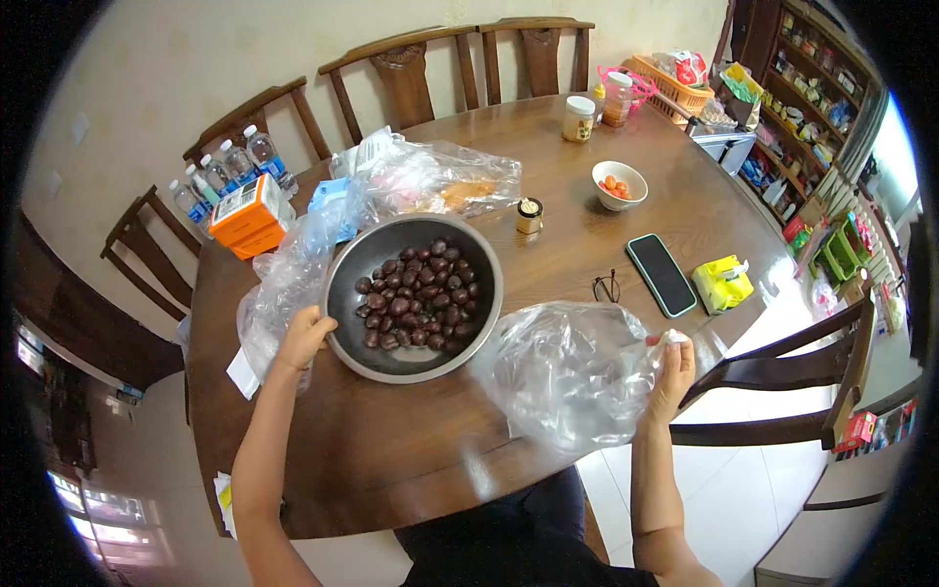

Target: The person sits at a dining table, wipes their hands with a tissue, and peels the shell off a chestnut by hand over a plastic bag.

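Left hand [308, 338]: I see it closed on the rim of a large metal bowl [416, 366], its fingers at the left edge, left of centre in the frame. The bowl holds a heap of dark, round, reddish-brown fruits [427, 290]. Right hand [673, 377]: right of centre, gathered around the edge of a clear plastic bag [572, 372], which spreads leftward over the wooden table [391, 455] to just beside the bowl.

Beyond the right hand, I find folded glasses [606, 287] just above the bag, then a dark-screened phone [661, 275] and a yellow packet [722, 284] to its right. A small dark-lidded jar [529, 216] lies above the bowl and to its right; farther up, a white bowl [618, 201] contains small orange-red fruits [614, 183].

Crumpled plastic [284, 284] borders the metal bowl on the left, and a larger, filled clear bag [445, 176] lies above it. At upper left I note an orange-and-white box [252, 217] before several water bottles [262, 155]. At upper centre-right stands a white-lidded jar [578, 119]; wooden chairs [406, 88] line the table's far side.
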The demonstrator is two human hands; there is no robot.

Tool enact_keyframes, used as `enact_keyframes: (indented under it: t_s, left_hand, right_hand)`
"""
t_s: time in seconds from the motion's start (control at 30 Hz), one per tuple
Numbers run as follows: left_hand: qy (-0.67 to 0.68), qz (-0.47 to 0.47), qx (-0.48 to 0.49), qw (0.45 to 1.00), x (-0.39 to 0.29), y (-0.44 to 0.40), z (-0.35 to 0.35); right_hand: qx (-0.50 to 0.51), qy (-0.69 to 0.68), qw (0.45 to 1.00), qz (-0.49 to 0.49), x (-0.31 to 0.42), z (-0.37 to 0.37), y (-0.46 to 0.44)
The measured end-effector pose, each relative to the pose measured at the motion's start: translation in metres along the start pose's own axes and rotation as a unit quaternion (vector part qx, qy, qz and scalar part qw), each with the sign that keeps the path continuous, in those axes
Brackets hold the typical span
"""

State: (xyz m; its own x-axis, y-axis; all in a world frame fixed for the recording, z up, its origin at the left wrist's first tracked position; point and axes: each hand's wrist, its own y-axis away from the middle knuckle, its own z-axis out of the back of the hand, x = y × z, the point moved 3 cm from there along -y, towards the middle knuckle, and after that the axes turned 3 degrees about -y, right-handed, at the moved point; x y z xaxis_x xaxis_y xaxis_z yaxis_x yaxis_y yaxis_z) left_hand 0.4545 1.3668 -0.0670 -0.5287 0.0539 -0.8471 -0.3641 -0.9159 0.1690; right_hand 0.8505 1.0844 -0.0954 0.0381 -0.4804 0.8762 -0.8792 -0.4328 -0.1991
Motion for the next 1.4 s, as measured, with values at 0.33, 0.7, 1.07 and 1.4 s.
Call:
enact_keyframes:
  t_s: [0.33,0.7,1.07,1.4]
  left_hand:
    - [0.135,0.049,-0.029,0.989,0.025,0.024,0.016]
    - [-0.124,-0.145,-0.119,0.974,0.005,0.078,0.081]
    - [-0.209,-0.171,-0.351,0.897,0.002,0.095,0.155]
    - [-0.476,-0.332,-0.286,0.762,0.006,0.198,0.063]
  right_hand:
    - [0.225,-0.033,0.944,-0.238,0.001,-0.019,0.036]
    - [0.190,-0.329,0.828,-0.412,0.004,-0.072,0.153]
    - [0.316,-0.134,0.916,-0.208,0.033,-0.070,0.158]
    - [0.307,0.096,0.944,-0.073,0.051,-0.059,0.144]
